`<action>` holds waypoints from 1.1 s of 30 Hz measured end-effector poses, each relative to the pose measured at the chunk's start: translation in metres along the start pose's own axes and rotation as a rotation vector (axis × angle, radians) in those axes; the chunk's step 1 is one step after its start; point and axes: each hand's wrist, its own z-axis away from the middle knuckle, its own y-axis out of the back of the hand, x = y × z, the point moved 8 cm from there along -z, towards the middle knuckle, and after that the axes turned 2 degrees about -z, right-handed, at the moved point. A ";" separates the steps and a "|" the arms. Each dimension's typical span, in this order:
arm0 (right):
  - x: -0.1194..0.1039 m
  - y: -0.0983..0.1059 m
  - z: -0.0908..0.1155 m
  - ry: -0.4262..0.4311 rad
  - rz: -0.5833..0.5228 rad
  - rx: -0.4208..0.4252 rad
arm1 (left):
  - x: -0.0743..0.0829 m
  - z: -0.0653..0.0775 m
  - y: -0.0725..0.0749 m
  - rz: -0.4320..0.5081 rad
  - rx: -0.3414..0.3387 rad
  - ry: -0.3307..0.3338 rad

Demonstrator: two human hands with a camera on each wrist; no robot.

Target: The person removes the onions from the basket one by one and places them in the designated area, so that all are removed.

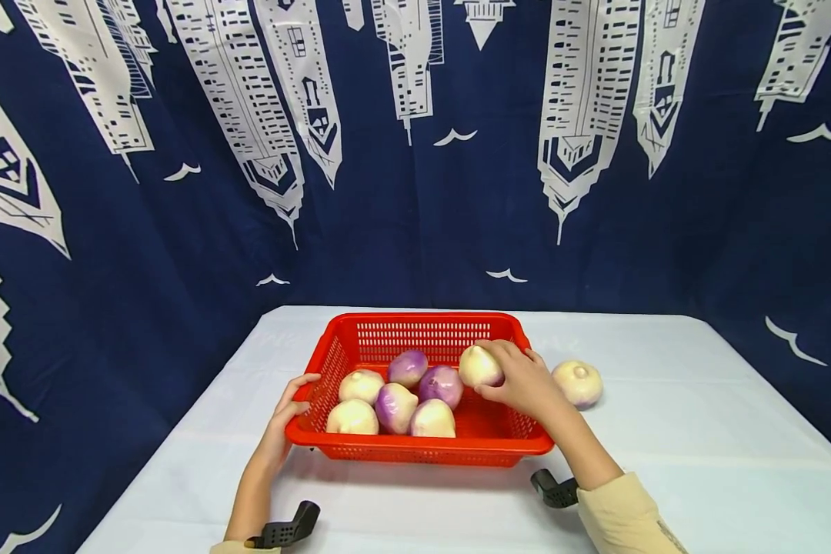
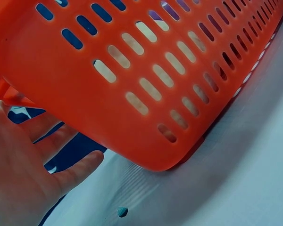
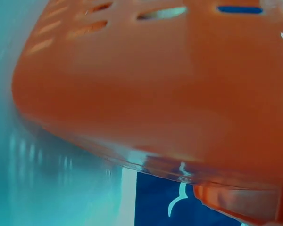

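My right hand grips a white turnip over the right half of the red plastic basket. My left hand holds the basket's left rim; in the left wrist view, that hand's fingers lie outside the perforated wall. Several white-and-purple turnips sit in the left and middle of the basket. One more turnip lies on the table to the right, beside my right forearm. In the right wrist view the basket wall hides the right hand.
A white cloth covers the table. Behind it hangs a dark blue curtain with white building prints. Black wrist cameras sit under the left wrist and the right wrist, close to the basket's front side.
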 end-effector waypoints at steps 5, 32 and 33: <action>0.010 0.007 0.006 -0.059 -0.133 0.051 | -0.002 0.000 -0.004 0.002 -0.011 -0.003; 0.037 0.093 0.058 -0.175 -0.295 0.317 | 0.001 0.002 -0.001 -0.018 0.001 -0.014; 0.040 0.097 0.061 -0.178 -0.289 0.331 | 0.001 0.002 -0.001 -0.021 0.003 -0.013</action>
